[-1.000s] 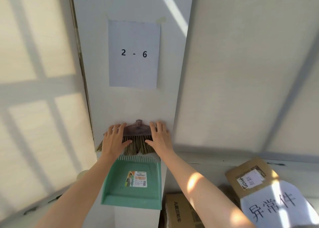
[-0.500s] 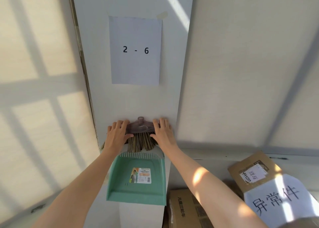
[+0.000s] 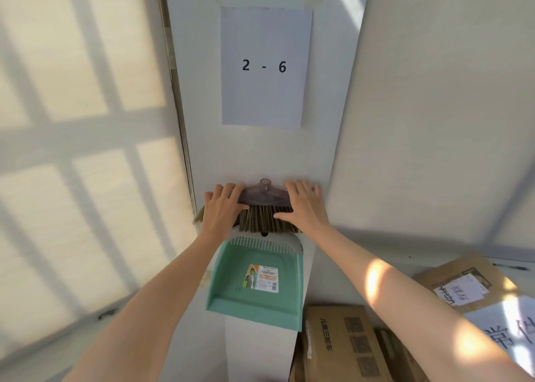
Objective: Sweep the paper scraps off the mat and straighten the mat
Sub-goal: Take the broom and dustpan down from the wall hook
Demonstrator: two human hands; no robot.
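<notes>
Listing from left to right: sunlit blind [image 3: 72,150], crossed by window-bar shadows; left hand [image 3: 221,211], fingers spread flat over the left end of the broom head [image 3: 262,208], pressed on and not curled round; broom head held against the white pillar [image 3: 260,155], translucent grey-brown cap with a short socket on top, straw-coloured bristles pointing down; paper sheet [image 3: 265,67] taped above it, printed "2 - 6"; green dustpan [image 3: 256,280] directly below the bristles, comb teeth along its upper edge, sticker reading "haosen"; right hand [image 3: 304,208], fingers likewise splayed flat on the right end of the head; cardboard boxes [image 3: 341,344] at lower right, print too blurred to be read; brown parcel [image 3: 463,283] with a handwritten label; white sheet [image 3: 509,332] bearing large Chinese characters, cut off by the edge.
</notes>
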